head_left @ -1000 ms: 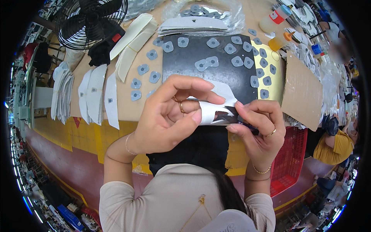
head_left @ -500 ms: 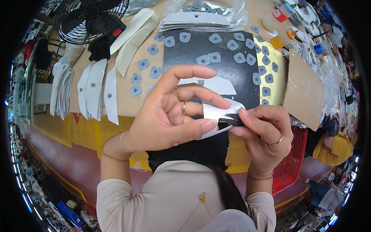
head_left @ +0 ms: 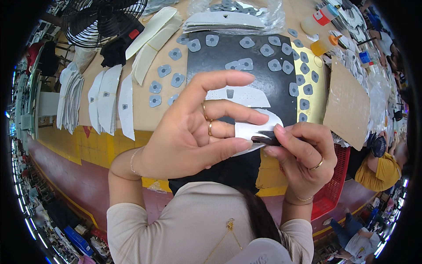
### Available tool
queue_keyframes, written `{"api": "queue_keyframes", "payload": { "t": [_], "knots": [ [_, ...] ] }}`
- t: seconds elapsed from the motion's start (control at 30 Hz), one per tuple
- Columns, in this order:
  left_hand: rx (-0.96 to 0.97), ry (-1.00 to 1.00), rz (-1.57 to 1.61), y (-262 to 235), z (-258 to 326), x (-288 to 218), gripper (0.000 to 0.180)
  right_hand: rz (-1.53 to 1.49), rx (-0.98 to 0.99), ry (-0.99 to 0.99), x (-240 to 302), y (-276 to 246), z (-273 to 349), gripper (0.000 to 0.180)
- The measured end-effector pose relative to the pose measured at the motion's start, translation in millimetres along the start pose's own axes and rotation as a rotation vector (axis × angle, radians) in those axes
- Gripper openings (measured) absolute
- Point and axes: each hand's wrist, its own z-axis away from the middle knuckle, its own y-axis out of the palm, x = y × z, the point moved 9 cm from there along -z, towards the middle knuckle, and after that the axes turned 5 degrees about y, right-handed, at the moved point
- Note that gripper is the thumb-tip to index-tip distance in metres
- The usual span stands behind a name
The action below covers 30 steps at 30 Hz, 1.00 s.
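Note:
Both my hands hold one curved white cut piece (head_left: 257, 131) raised above the black mat (head_left: 263, 79). My left hand (head_left: 198, 127) pinches its left end between thumb and lower fingers, with the index finger stretched out above. My right hand (head_left: 301, 152) grips its right end, where a small dark patch (head_left: 266, 140) sits under my thumb and fingertips. Another white perforated piece (head_left: 239, 94) lies flat on the mat just behind my fingers. Several small grey-blue shaped patches (head_left: 274, 65) are spread over the mat and the brown table.
Stacks of white cut pieces (head_left: 107, 103) lie at left, more near a black fan (head_left: 101, 20) at the back. A cardboard sheet (head_left: 349, 103), glue bottles (head_left: 325, 42) and a red crate (head_left: 336, 185) are at right. A person in yellow (head_left: 373, 167) sits far right.
Both hands have lifted the white piece closer to the camera. My left fingers have spread, the index finger rising off the piece while the right hand keeps pinching the dark patch.

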Motion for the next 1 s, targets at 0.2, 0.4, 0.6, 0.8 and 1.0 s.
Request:
{"api": "queue_keyframes", "payload": {
  "t": [0.2,0.4,0.6,0.8,1.0],
  "knots": [
    [0.013,0.056,-0.069,2,1,-4,0.081,0.075,0.039,0.024,4,0,3,0.039],
    [0.126,0.123,-0.265,14,2,-15,0.082,0.077,0.042,0.019,5,-1,5,0.040],
    [0.163,0.125,-0.300,15,0,-12,0.079,0.088,0.039,-0.123,6,0,3,0.029],
    [0.155,0.120,-0.316,19,-2,-15,0.079,-0.013,0.018,-0.055,-2,0,1,0.028],
    [0.176,0.120,-0.324,21,-3,-16,0.080,0.039,0.032,-0.099,1,-3,2,0.028]
  ]
}}
